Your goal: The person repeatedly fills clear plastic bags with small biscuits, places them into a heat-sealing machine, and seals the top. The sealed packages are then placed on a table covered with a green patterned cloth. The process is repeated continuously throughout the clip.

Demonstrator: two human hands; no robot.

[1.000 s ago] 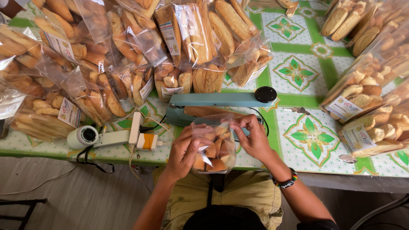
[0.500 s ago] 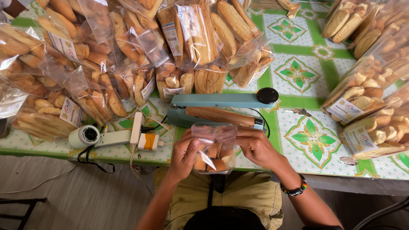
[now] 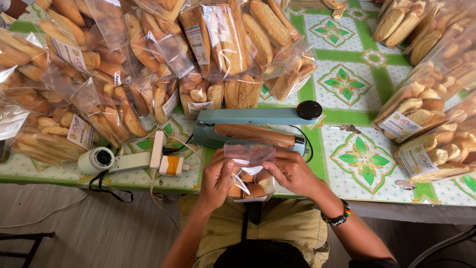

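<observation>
You hold a small clear plastic bag (image 3: 249, 171) of baked pieces at the near edge of the table (image 3: 357, 106), just in front of the teal heat sealer (image 3: 250, 126). Your left hand (image 3: 218, 179) grips the bag's left side, fingers curled and pinched on the film; your right hand (image 3: 292, 171) does the same on the right side, fingertips closed on the upper part of the bag. The bag looks filled, with golden-brown pieces in its lower half and a white paper label slip inside, but its mouth appears open and crumpled, so by my reading filling is done and sealing is not. The sealer's arm is raised a little, with its brown strip showing and nothing lying across it.

The film is thin, glossy and wrinkled, and it gives under your fingers. The pieces inside are small, rounded and crusty; how many there are I cannot tell, since your hands cover much of the bag.

Far and to the left, a heap of finished bread bags (image 3: 148, 64) holds long, oval, toasted biscuits, each with a printed label. More stacked bags (image 3: 431, 104) lie on the right. A white handheld device with a round lens-like end (image 3: 101, 160) and a white plug strip (image 3: 158, 149) sit near the left, on the glossy green-and-white patterned tablecloth. A beaded bracelet (image 3: 337, 218) circles your right wrist.
</observation>
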